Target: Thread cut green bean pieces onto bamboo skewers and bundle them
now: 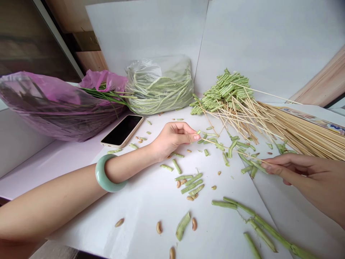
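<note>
My right hand (302, 176) pinches one end of a thin wooden skewer (229, 146), which runs leftward over the table. At the skewer's other end, the thumb and forefinger of my left hand (179, 138) are closed on a short piece of green bean (198, 132). Whether the skewer's tip has pierced that piece, I cannot tell. Cut bean pieces (192, 186) lie below my left hand, with loose brown beans (194, 224) among and in front of them. More bean pieces (242, 151) are scattered under the skewer, close to my right hand.
Threaded bean skewers (229, 88) are piled at the back right, beside a long bundle of bare skewers (304, 127). A clear bag of long beans (161, 86), a purple bag (54, 108) and a phone (123, 131) stand or lie at left. Longer bean lengths (269, 230) lie in front.
</note>
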A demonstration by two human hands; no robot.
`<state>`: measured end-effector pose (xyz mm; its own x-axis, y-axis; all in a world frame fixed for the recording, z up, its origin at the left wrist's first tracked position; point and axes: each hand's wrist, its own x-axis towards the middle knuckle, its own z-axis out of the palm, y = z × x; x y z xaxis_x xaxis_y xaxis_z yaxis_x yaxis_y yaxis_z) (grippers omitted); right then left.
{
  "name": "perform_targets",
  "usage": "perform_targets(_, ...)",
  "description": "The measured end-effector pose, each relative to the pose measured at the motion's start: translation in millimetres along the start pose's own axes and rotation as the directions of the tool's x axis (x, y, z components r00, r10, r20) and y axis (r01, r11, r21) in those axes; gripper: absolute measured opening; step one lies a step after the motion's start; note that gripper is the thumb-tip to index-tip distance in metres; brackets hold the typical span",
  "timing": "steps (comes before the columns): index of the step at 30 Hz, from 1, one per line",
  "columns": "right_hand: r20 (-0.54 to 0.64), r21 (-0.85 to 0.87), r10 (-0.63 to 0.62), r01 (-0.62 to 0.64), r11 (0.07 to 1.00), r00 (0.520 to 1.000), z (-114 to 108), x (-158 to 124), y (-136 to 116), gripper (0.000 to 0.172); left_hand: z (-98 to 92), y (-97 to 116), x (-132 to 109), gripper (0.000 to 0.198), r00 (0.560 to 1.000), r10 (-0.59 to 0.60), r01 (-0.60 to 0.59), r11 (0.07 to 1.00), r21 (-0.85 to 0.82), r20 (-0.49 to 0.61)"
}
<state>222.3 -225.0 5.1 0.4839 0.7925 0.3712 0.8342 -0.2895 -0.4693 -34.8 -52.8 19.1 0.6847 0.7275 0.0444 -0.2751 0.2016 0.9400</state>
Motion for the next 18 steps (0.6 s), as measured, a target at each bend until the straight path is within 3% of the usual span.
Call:
perform_targets(6, -0.041, -0.019, 0.018, -0.019, 1.000, 0.999, 0, -7, 2, 0.019, 3.1, 0, -1, 0.030, 1.000, 0.018, -0.017, 1.000, 0.025, -0.008)
perform_targets(12, -0.065, 0.046, 0.114, -0.111, 0.993, 0.991, -2, -19, -25, 0.015, 4.6, 0, -2, 0.031, 0.998, 0.009, -0.006, 0.999, 0.048, -0.060)
perform_targets(18, -0.089, 0.015, 0.102, -0.101, 0.995, 0.991, -2, -20, -39, 0.015, 5.5, 0, -3, 0.034, 0.998, -0.019, 0.023, 0.997, 0.072, -0.056)
